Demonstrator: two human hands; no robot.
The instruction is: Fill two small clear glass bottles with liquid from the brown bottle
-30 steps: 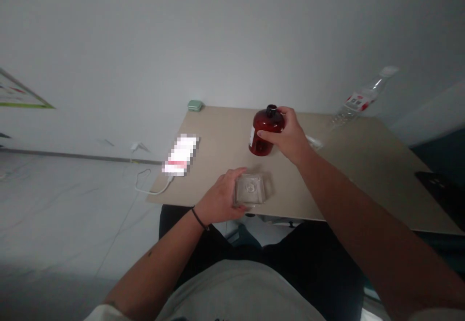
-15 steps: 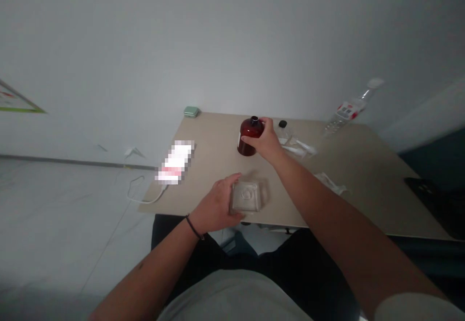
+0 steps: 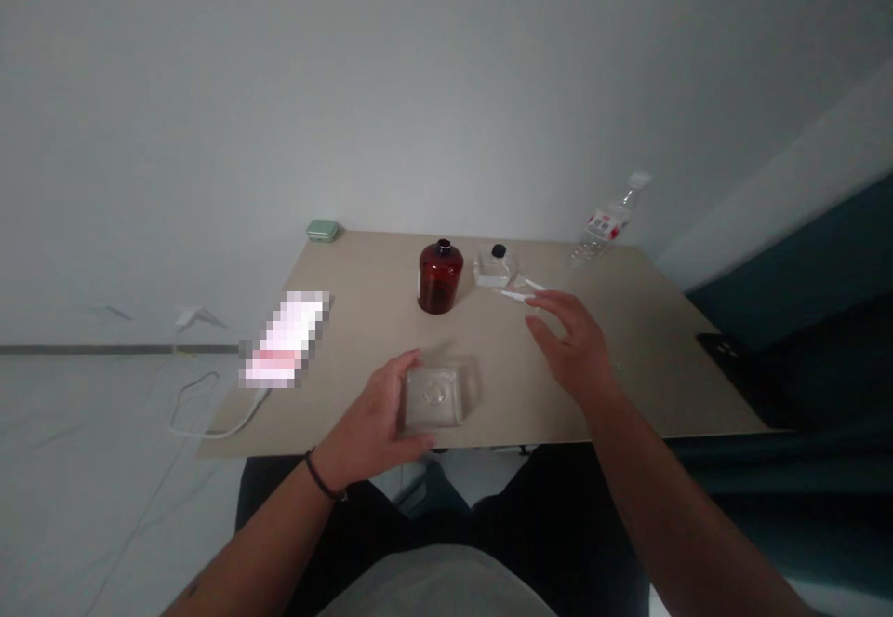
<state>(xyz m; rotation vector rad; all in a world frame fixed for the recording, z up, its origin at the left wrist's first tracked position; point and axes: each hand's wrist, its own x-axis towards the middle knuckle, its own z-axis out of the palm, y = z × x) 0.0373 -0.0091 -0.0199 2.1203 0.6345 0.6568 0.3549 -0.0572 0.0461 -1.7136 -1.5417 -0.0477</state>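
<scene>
The left grip (image 3: 377,420) is curled partway closed around the left side of a clear square vessel (image 3: 433,399), its fingers along the far edge and its thumb along the near one. The right grip (image 3: 573,347) is spread, thumb and fingers parted, with nothing visibly held. Its fingertips are close to two slender white pieces (image 3: 514,296); whether they touch cannot be told.

As things lie, the handling looks partway through. The dark red bottle (image 3: 439,280) is set down on its base, free of both grips, beyond the left grip's fingers and to the left of the right grip. The vessel is on the table (image 3: 656,356) within the left grip, and the right grip is free. The red bottle's neck looks uncovered, and the white pieces lie loose; how much more there is to do cannot be read from this.

The vessel looks transparent and thick-walled, with a round ring at the middle of its upper face; whether that is an opening or a moulded mark is unclear, and no contents can be made out. The red bottle is glossy and round-shouldered, with a short dark neck and a pale label on its left side. A clear squarish bottle with a black cap (image 3: 499,251) stands beyond the right grip's fingertips.
</scene>
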